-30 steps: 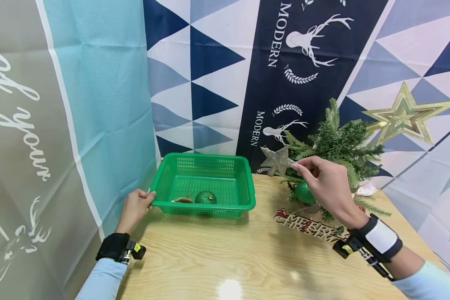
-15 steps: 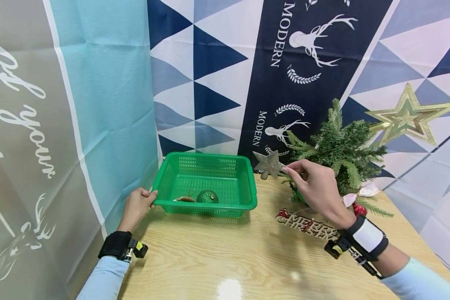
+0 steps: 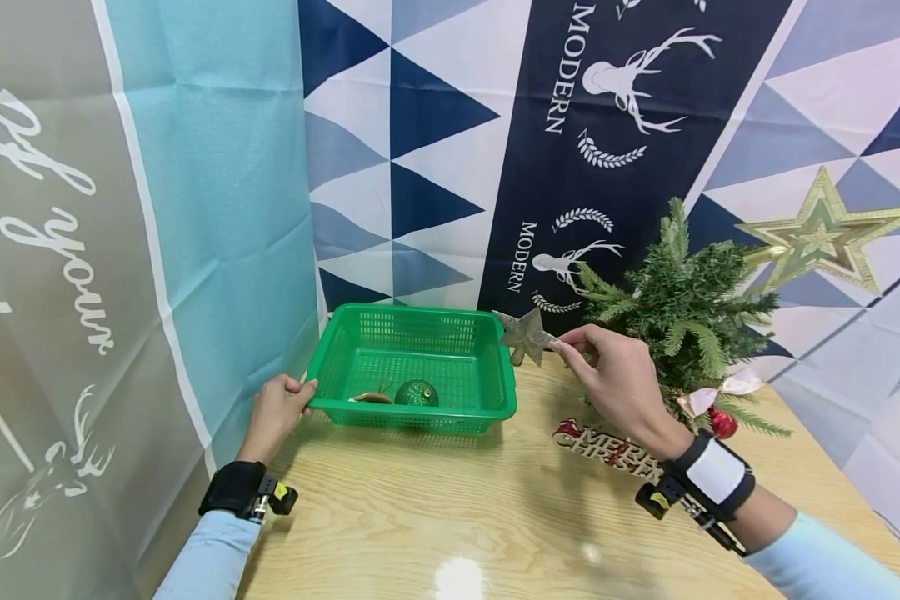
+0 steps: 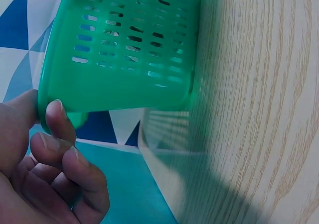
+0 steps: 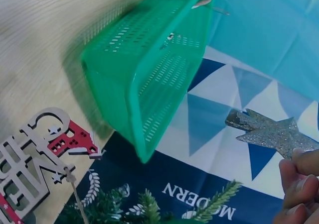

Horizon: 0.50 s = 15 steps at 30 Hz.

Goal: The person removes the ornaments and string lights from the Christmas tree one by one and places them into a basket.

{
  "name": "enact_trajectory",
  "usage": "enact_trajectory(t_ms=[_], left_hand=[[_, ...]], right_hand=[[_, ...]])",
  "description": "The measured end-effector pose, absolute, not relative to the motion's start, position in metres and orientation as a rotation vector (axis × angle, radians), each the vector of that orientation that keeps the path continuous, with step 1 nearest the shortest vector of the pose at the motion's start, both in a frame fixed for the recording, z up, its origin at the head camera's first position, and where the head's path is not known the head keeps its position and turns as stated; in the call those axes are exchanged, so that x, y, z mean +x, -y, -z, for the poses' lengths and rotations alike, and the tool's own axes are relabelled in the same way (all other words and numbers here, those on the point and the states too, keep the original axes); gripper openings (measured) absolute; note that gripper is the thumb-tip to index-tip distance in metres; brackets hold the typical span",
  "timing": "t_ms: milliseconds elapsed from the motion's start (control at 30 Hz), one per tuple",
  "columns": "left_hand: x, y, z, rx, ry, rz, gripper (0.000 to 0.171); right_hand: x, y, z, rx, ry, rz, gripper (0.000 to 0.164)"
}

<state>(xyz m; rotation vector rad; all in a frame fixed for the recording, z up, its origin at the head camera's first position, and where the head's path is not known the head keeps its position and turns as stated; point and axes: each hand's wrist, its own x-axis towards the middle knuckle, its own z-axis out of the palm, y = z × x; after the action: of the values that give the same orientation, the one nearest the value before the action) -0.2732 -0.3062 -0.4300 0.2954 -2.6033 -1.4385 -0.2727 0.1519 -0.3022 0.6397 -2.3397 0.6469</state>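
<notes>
While the left hand (image 3: 276, 410) grips the front left corner of the green basket (image 3: 427, 367), the right hand (image 3: 621, 379) pinches a silver star (image 3: 527, 333) by one point, holding it up near the basket's right end. Inside the basket lies a green ball (image 3: 417, 393); a small tree (image 3: 682, 292) stands on the table (image 3: 405, 508).

The basket (image 3: 450, 412) is smooth, glossy plastic with perforated walls. The silver star (image 5: 276, 134) looks rough with glitter, and the green ball (image 3: 417, 393) has the same sparkling coat; the flat brown piece (image 3: 371, 398) beside it may be wood, though it shows too small to be sure. The table (image 3: 390, 500) has a pale wood-grain top with a slight sheen. The lettered sign (image 3: 609, 454) looks like matt cut wood. The backdrop (image 3: 232, 192) is creased, matt cloth; the large gold star (image 3: 825, 237) gleams like metal foil.
</notes>
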Motion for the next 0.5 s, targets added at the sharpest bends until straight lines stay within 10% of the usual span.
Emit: enact_trajectory(t_ms=[500], left_hand=[[-0.274, 0.307, 0.431, 0.283, 2.605, 1.424, 0.029]], right_hand=[[-0.276, -0.136, 0.319, 0.652, 2.386, -0.67, 0.007]])
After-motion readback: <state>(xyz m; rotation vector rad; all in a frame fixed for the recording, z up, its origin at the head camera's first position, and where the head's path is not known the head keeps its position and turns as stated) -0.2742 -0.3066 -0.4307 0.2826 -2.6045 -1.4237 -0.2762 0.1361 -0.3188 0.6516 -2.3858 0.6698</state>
